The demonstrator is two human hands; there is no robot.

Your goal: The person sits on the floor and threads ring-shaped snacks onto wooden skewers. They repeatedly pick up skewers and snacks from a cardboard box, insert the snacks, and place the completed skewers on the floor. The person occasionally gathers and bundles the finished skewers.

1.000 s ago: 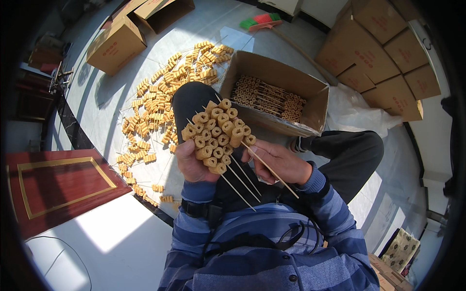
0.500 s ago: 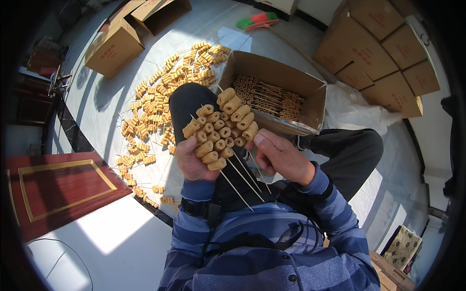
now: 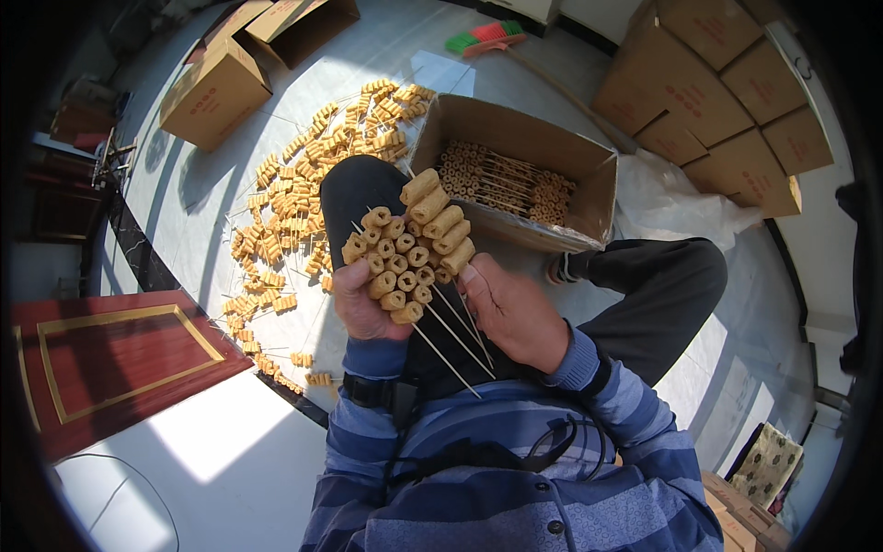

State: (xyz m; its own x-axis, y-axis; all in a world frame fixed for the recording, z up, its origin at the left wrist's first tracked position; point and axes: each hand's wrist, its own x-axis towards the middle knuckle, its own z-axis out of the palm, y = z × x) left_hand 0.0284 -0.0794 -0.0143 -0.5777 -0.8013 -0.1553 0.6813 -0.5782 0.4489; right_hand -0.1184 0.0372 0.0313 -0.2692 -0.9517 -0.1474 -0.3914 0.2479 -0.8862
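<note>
Between my two hands is a bundle of skewers [image 3: 405, 262] threaded with hollow golden-brown rolls. Closed around its left side, my left hand [image 3: 363, 299] has its thumb against the rolls. My right hand [image 3: 515, 313] pinches the bundle's right edge, and its lower fingers are partly hidden behind the hand. Several bare sticks point down toward my lap. Just beyond the bundle stands an open cardboard box [image 3: 602, 198], holding packed skewers [image 3: 506, 179] with rolls at both sides and sticks across the middle.
Many loose skewers [image 3: 294, 198] lie spread on the tiled floor to the left. Cardboard boxes [image 3: 216, 97] stand at the far left, and stacked ones [image 3: 690, 101] at the far right. A broom [image 3: 487, 37] and clear plastic sheeting [image 3: 662, 198] lie near the open box.
My right hand has moved slightly left and closed in against the bundle's right side. The rolls on that side have shifted left and tilted; the left hand has stayed nearly still.
</note>
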